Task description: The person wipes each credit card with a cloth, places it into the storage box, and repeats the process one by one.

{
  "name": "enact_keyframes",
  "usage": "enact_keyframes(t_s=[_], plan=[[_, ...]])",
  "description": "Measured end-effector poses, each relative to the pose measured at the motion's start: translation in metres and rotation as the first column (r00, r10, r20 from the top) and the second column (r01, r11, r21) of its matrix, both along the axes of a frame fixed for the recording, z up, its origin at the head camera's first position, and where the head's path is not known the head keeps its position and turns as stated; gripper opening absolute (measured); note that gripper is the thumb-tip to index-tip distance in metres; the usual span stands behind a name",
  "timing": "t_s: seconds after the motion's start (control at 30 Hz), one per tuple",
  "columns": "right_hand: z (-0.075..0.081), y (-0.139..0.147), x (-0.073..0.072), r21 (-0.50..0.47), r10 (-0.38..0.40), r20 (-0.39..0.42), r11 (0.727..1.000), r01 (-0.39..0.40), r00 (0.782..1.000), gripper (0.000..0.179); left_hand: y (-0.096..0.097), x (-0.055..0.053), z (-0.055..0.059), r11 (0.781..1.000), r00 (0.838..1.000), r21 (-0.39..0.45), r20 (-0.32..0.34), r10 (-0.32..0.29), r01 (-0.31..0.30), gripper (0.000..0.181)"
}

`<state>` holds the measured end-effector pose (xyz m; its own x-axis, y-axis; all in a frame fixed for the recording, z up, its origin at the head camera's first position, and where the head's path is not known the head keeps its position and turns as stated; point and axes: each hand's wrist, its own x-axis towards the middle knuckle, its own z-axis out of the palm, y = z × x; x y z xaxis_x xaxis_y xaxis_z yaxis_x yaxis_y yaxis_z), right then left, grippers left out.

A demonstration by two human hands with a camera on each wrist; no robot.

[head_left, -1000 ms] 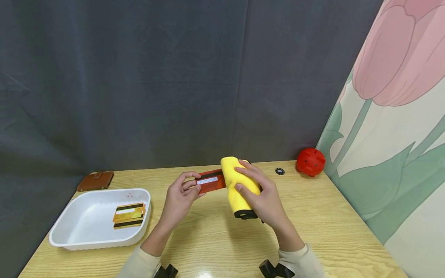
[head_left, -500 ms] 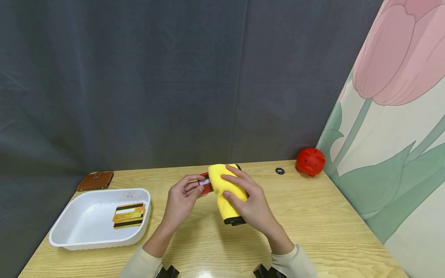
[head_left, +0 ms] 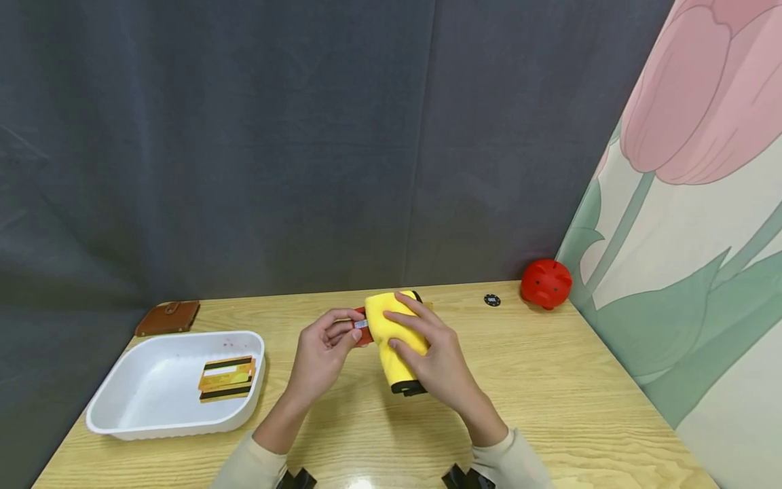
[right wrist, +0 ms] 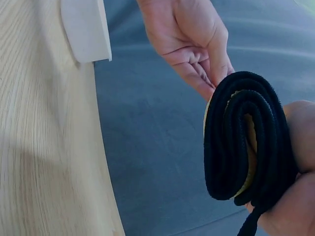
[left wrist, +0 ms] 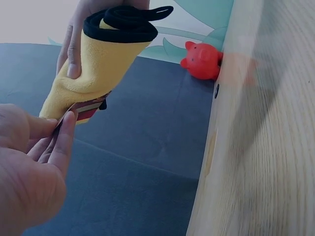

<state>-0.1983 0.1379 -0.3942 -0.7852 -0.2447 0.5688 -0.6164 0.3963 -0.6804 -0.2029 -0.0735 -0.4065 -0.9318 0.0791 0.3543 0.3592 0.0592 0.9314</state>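
My left hand [head_left: 322,350] pinches a red card [head_left: 364,333] with a dark stripe and a white strip by its left end. Over the card's face lies a yellow cloth [head_left: 396,339] with black edging, folded into a thick roll. My right hand [head_left: 435,350] grips that cloth from the right, thumb and fingers spread on its front. In the left wrist view more of the card [left wrist: 88,109] shows below the cloth. The right wrist view has the cloth's black-edged folds [right wrist: 248,142] end-on, the left hand [right wrist: 189,42] beyond them.
A white tray [head_left: 165,432] at the left holds yellow cards [head_left: 227,378]. Behind it lies a brown leather wallet [head_left: 169,318]. Toward the back right are a black poker chip [head_left: 492,299] and a red piggy bank [head_left: 546,284]. A dark curtain [head_left: 275,149] hangs behind the table.
My right hand has moved left with the cloth, covering most of the red card; its shift in the last half second is slight. The left hand has stayed almost in place, pinching the card.
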Motion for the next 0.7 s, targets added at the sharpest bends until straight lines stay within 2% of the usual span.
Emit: enact_keyframes(t_s=[0.17, 0.4, 0.57, 0.7], plan=[[-0.001, 0.004, -0.002, -0.001, -0.022, -0.009, 1.000, 0.022, 1.000, 0.043, -0.001, 0.001, 0.000, 0.999, 0.999, -0.036, -0.035, -0.023, 0.022, 0.019], [-0.001, 0.021, -0.014, -0.005, -0.080, 0.048, 0.997, 0.080, 0.996, 0.041, -0.003, 0.001, 0.003, 0.999, 1.000, -0.050, -0.027, -0.015, 0.013, 0.019], [-0.004, 0.050, -0.028, -0.001, -0.174, 0.114, 0.985, 0.175, 0.978, 0.040, -0.006, 0.000, 0.006, 0.998, 1.000, -0.064, -0.015, 0.000, -0.001, 0.021], [-0.003, 0.073, -0.034, -0.021, -0.224, 0.152, 0.973, 0.230, 0.963, 0.039, -0.012, 0.000, 0.010, 0.996, 1.000, -0.091, -0.026, 0.012, -0.014, 0.023]])
